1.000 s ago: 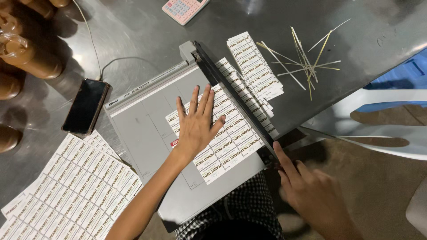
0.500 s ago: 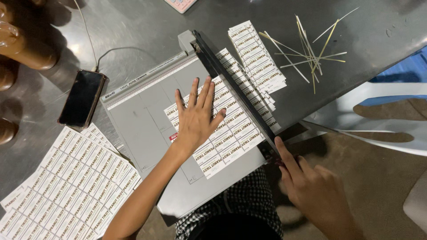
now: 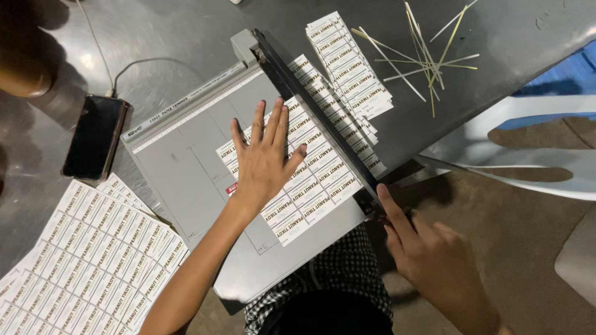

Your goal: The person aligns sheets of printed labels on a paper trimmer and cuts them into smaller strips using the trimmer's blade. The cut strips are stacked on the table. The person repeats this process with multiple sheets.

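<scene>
Both hands stayed put while the view slid a little. Left hand (image 3: 264,162), fingers spread, presses the label sheet (image 3: 310,180) flat on the grey paper cutter (image 3: 186,167). Right hand (image 3: 428,254) fingers curl around the lowered blade arm (image 3: 316,115) handle.

my white label sheet (image 3: 313,186) lies flat on the grey paper trimmer (image 3: 192,167), its right edge tucked under the lowered black blade arm (image 3: 316,115), rows of small printed labels facing up
</scene>
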